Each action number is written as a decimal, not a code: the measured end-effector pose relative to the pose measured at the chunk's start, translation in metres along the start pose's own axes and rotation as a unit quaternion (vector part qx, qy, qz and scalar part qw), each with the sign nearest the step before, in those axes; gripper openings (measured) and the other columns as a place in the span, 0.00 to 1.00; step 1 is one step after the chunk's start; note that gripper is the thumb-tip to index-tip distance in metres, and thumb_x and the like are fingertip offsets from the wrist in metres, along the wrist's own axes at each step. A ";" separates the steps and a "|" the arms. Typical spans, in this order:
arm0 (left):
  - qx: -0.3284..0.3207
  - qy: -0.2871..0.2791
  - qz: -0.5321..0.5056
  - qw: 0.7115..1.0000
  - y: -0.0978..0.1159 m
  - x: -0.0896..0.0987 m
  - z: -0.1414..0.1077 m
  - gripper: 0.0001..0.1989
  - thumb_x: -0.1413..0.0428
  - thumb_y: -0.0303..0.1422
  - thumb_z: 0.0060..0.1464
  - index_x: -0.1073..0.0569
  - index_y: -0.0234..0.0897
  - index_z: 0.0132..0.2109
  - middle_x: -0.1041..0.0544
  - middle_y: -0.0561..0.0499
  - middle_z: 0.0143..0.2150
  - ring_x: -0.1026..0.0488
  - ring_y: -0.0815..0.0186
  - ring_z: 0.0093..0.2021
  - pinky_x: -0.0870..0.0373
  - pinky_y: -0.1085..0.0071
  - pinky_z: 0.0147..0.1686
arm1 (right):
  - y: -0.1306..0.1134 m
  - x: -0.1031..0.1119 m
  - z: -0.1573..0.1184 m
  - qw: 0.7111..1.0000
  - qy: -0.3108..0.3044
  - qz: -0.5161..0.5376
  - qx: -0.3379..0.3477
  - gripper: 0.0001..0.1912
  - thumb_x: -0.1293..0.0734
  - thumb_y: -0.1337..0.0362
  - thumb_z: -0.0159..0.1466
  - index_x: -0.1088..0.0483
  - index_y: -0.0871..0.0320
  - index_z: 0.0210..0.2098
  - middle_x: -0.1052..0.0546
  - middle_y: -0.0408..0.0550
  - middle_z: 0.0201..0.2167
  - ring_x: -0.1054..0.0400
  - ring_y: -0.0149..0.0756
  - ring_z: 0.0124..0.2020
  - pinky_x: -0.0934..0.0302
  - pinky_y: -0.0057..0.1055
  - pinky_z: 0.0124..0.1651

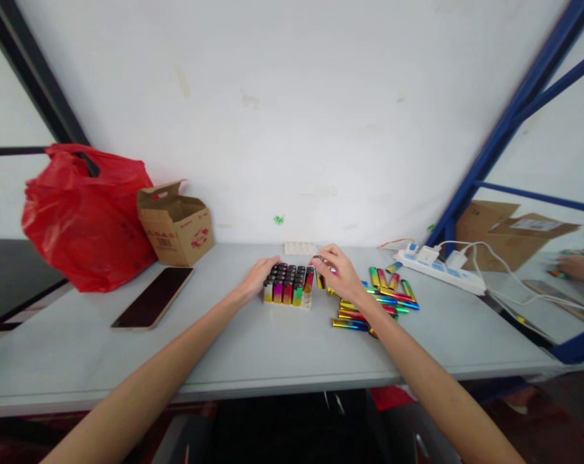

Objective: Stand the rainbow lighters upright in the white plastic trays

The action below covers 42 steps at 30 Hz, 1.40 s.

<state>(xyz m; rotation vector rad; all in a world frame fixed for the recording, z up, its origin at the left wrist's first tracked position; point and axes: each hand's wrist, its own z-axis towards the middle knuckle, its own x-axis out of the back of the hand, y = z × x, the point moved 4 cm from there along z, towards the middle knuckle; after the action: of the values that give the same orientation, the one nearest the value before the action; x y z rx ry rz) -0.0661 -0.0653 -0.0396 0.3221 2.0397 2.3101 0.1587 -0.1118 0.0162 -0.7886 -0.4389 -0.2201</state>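
Note:
Upright lighters (287, 291) with black tops and shiny multicoloured bodies stand in rows in a white tray (306, 301) in front of me. My left hand (256, 278) is curled round the left rear side of this block, its fingertips partly hidden behind the lighters. To the right of the tray, my right hand (339, 274) pinches a single gold-coloured lighter (320, 280), held upright and apart from the rows. Several loose lighters (352, 324) lie in a pile beneath and beyond my right forearm. Empty slots show at the tray's right end.
Another white slotted tray (300, 248) lies against the wall. On the left are a phone (153, 299), an open carton (180, 229) and a red plastic bag (89, 219). A power strip (439, 270) with cables lies right. Beyond the blue frame, another person's hand (582, 267) shows.

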 end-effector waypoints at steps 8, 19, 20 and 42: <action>-0.002 0.002 0.004 1.000 0.002 0.000 -0.002 0.24 0.45 0.54 0.54 0.22 0.36 0.31 0.21 0.51 0.28 0.26 0.59 0.33 0.32 0.66 0.40 | 0.011 -0.009 -0.004 0.990 -0.123 -0.072 -0.013 0.20 0.38 0.46 0.73 0.26 0.55 0.37 0.31 0.41 0.23 0.40 0.33 0.25 0.46 0.30 0.31; -0.003 -0.004 0.000 1.000 0.003 -0.001 -0.002 0.23 0.45 0.54 0.54 0.23 0.36 0.30 0.22 0.52 0.26 0.28 0.61 0.30 0.32 0.66 0.38 | 0.019 -0.011 -0.006 0.988 -0.155 -0.021 -0.018 0.14 0.29 0.52 0.67 0.28 0.54 0.44 0.26 0.39 0.26 0.33 0.32 0.27 0.40 0.28 0.33; -0.003 -0.002 -0.001 1.000 0.002 0.000 -0.001 0.23 0.44 0.53 0.54 0.23 0.36 0.30 0.22 0.52 0.26 0.27 0.61 0.30 0.32 0.66 0.38 | 0.019 -0.011 -0.006 0.988 -0.153 -0.019 -0.019 0.14 0.29 0.52 0.67 0.28 0.55 0.44 0.26 0.39 0.27 0.32 0.33 0.28 0.40 0.28 0.33; 0.010 0.004 -0.011 1.000 -0.004 0.001 0.002 0.23 0.43 0.54 0.53 0.22 0.37 0.32 0.20 0.51 0.28 0.26 0.59 0.32 0.32 0.65 0.40 | 0.046 0.036 0.003 0.962 -0.052 -0.252 -0.098 0.14 0.38 0.53 0.74 0.27 0.55 0.40 0.19 0.49 0.32 0.26 0.40 0.34 0.35 0.35 0.44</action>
<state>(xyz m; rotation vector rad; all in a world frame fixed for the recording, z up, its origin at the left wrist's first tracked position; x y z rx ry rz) -0.0675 -0.0621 -0.0431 0.2907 2.0610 2.2843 0.2057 -0.0792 0.0053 -0.8738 -0.7226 -0.7076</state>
